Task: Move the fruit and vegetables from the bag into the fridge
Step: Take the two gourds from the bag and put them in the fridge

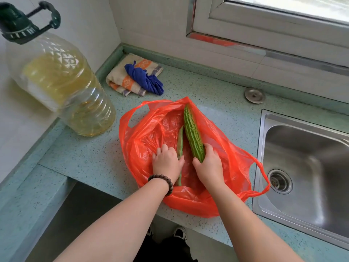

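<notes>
The pale green speckled counter runs along under the window, and set into it on the right is a steel sink with its drain showing. At the left, near the wall, stands a big clear oil bottle with a dark green cap and handle, partly full of yellow oil. In the middle of the counter, just beside the sink's edge, a red plastic bag lies spread wide open, one handle loop trailing over the sink rim. Both of the person's hands are inside it. A long, bumpy bitter gourd lies in the bag, tip pointing toward the window, and the right hand has its fingers curled round the near end of it. Beside it lies a thinner, smooth green vegetable; the left hand, with a beaded bracelet at the wrist, rests against it with the thumb on one side, fingers bent down into the plastic. Back by the corner sits a folded striped towel with a blue cloth bunched on top, and a small round metal cap sits flush in the counter behind the sink.
</notes>
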A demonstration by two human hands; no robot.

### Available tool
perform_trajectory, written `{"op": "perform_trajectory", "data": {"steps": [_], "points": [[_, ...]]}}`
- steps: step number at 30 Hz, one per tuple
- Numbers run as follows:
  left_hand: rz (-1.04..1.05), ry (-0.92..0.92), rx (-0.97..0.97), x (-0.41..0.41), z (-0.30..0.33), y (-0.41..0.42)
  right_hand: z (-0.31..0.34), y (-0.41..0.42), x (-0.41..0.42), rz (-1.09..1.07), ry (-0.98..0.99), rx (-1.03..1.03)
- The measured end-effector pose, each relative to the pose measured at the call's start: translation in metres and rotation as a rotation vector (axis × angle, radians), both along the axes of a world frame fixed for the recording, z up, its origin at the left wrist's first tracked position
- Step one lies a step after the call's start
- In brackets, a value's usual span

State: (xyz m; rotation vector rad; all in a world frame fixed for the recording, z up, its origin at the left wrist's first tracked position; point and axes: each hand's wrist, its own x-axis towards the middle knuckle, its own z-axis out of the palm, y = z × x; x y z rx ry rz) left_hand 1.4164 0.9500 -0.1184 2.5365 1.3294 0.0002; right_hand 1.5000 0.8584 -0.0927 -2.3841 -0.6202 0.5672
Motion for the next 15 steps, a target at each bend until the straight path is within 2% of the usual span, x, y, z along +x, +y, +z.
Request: {"op": "perform_trajectory", "data": {"steps": [7,15], "points": [[0.012,0.013,-0.036,0.005,0.002,0.0,-0.003,-0.003,-0.002,0.013,-0.008,-0.018],[0.112,-0.121,-0.154,-0.007,0.013,0.004,-0.003,-0.001,-0.002,0.008,-0.005,-0.028]]}}
